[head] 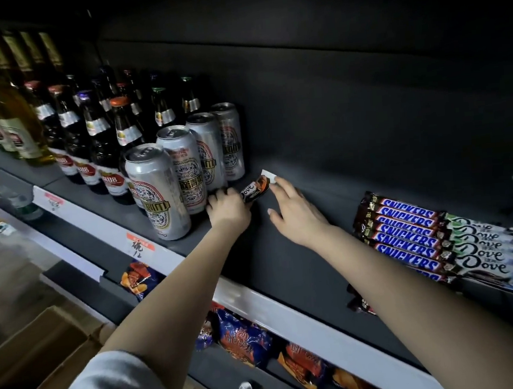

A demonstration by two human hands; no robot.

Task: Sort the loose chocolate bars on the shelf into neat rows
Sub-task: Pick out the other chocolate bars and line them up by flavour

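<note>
The dark shelf [285, 254] carries everything. At its right side the Snickers bars [407, 234] and the Dove bars [483, 252] lie already in neat rows, side by side. At the left stand the silver cans [167, 183], close together. The left hand [228, 209] has its fingers curled around the near end of one loose Dove bar [255, 189], just beside the cans and well apart from the rows. The right hand [294, 212] is open, and one straight finger touches the white far end of this bar. To do this step well, I think the bar should be lifted rather than dragged, turned parallel to the other Dove bars and laid down flat against them with the label up.
</note>
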